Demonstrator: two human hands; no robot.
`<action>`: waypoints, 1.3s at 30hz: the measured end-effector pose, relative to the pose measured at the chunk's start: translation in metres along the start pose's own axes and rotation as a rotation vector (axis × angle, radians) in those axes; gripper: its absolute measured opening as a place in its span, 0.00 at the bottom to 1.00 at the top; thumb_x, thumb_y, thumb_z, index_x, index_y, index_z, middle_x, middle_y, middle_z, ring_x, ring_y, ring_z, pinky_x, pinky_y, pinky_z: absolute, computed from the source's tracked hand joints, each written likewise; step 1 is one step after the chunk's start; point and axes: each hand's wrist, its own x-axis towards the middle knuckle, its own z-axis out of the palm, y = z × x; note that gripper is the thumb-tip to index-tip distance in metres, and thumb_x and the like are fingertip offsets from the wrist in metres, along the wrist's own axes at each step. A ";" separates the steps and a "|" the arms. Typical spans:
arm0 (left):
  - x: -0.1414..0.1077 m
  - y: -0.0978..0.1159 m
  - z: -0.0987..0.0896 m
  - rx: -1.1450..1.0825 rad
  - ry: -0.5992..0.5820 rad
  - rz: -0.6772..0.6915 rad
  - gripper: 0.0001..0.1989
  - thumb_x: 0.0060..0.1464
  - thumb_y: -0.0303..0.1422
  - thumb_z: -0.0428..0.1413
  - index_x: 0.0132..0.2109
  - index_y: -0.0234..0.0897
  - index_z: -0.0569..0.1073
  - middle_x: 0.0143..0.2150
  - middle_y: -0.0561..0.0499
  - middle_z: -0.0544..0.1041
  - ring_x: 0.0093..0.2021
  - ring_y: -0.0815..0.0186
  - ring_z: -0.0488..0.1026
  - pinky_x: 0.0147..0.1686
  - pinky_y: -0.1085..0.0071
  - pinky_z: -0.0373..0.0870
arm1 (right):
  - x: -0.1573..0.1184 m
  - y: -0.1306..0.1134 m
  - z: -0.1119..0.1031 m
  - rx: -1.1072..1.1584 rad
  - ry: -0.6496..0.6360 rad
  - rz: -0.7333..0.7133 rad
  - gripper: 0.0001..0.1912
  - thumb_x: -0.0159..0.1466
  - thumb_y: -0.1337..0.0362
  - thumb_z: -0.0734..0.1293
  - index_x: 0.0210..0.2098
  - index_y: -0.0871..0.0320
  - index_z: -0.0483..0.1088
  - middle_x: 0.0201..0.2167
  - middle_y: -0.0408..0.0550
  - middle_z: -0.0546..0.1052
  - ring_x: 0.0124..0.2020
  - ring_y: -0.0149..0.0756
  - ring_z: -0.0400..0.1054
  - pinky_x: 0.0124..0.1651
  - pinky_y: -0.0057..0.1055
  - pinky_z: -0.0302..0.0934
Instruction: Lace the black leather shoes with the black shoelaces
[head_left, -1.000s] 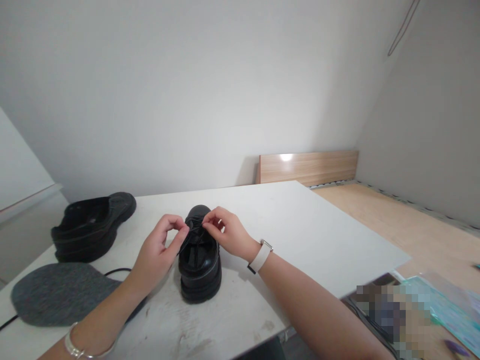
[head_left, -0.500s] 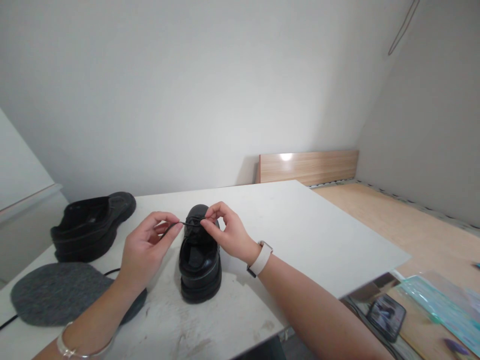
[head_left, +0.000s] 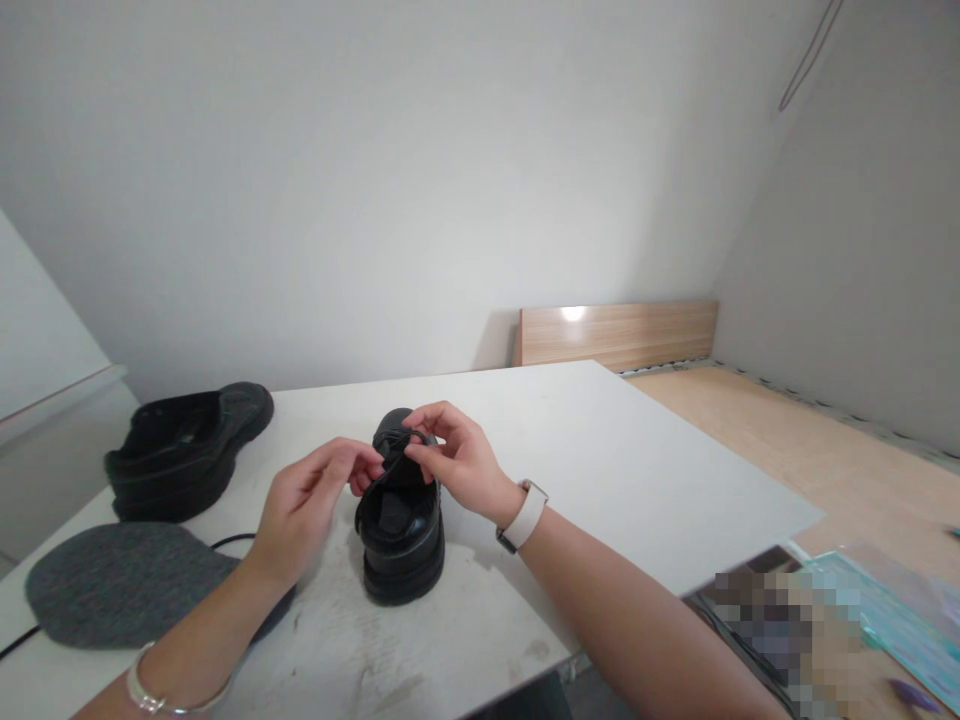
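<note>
A black lace-up shoe (head_left: 403, 575) stands upright on the white table, its heel towards me and its toe pointing away. My right hand (head_left: 461, 465) pinches the black shoelace (head_left: 410, 433) over the front of the shoe, thumb and forefinger closed on it. At the left edge of the lacing is my left hand (head_left: 315, 500), its fingers bent and drawn together on the lace; the fingertips are partly hidden against the dark shoe. Behind my left hand, at the table's far left, a second black shoe (head_left: 176, 460) rests with its toe pointing away to the right.
A grey felt-like insole-shaped pad (head_left: 127, 585) lies under my left forearm, with a black cord beside it. The white table (head_left: 600, 480) reaches towards a wooden board (head_left: 619, 335) by the wall. At lower right are a teal plastic pouch (head_left: 892, 630) and a blurred-out patch.
My left hand has moved right, from holding the lace stretched out sideways to the shoe's lacing. The lace now bunches near my right fingers, which stay over the shoe.
</note>
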 end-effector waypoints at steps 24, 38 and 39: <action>0.006 -0.019 0.008 0.143 0.068 -0.116 0.21 0.57 0.47 0.57 0.52 0.39 0.75 0.44 0.47 0.75 0.38 0.62 0.74 0.33 0.68 0.75 | -0.017 -0.020 -0.007 -0.358 -0.054 -0.267 0.21 0.72 0.52 0.57 0.57 0.56 0.70 0.30 0.46 0.79 0.28 0.33 0.70 0.35 0.31 0.65; 0.009 -0.026 0.002 0.251 0.080 -0.084 0.16 0.55 0.47 0.58 0.38 0.40 0.79 0.40 0.47 0.80 0.40 0.58 0.78 0.42 0.65 0.75 | 0.007 0.015 -0.019 -0.643 0.121 -0.022 0.01 0.62 0.69 0.70 0.34 0.58 0.76 0.34 0.46 0.77 0.32 0.32 0.69 0.39 0.31 0.65; 0.009 -0.025 0.002 0.262 0.077 -0.083 0.15 0.55 0.47 0.58 0.38 0.39 0.78 0.39 0.47 0.80 0.40 0.58 0.78 0.42 0.64 0.75 | 0.006 0.015 -0.018 -0.640 0.121 -0.024 0.02 0.62 0.70 0.70 0.33 0.58 0.75 0.33 0.46 0.77 0.33 0.33 0.69 0.39 0.31 0.65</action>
